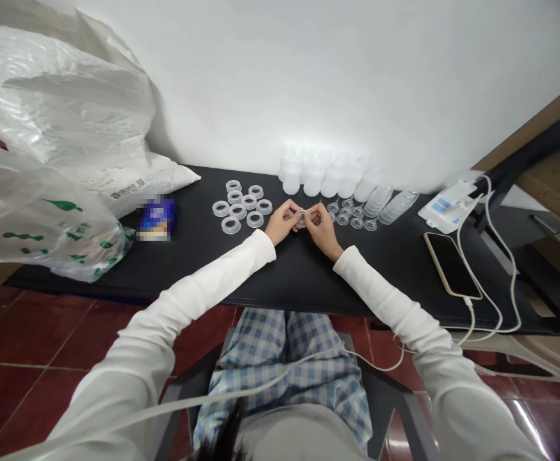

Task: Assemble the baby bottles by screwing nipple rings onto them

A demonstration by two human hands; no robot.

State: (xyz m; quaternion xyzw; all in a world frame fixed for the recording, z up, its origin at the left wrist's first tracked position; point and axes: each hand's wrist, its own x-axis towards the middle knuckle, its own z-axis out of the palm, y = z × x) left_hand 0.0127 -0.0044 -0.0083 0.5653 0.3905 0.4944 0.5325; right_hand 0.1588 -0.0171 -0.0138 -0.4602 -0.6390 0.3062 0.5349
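Over the middle of the black table, my left hand [282, 221] and my right hand [323, 229] meet around a small clear plastic ring [302, 219]. Both hands pinch it, with fingertips on opposite sides covering part of it. To the left lies a group of several clear plastic rings [237, 211]. Just right of my right hand sit several small clear round pieces with thin stems [356, 223]. Behind them stand several frosted white bottles [329, 184] in rows. Clear cylindrical cups [398, 207] lie tilted at their right.
White plastic bags [68, 115] crowd the left side, beside a blurred blue packet [157, 218]. A phone [453, 265] with a charging cable [472, 317] lies at right, near a white plastic case [448, 206]. The black table [198, 230] meets a white wall behind.
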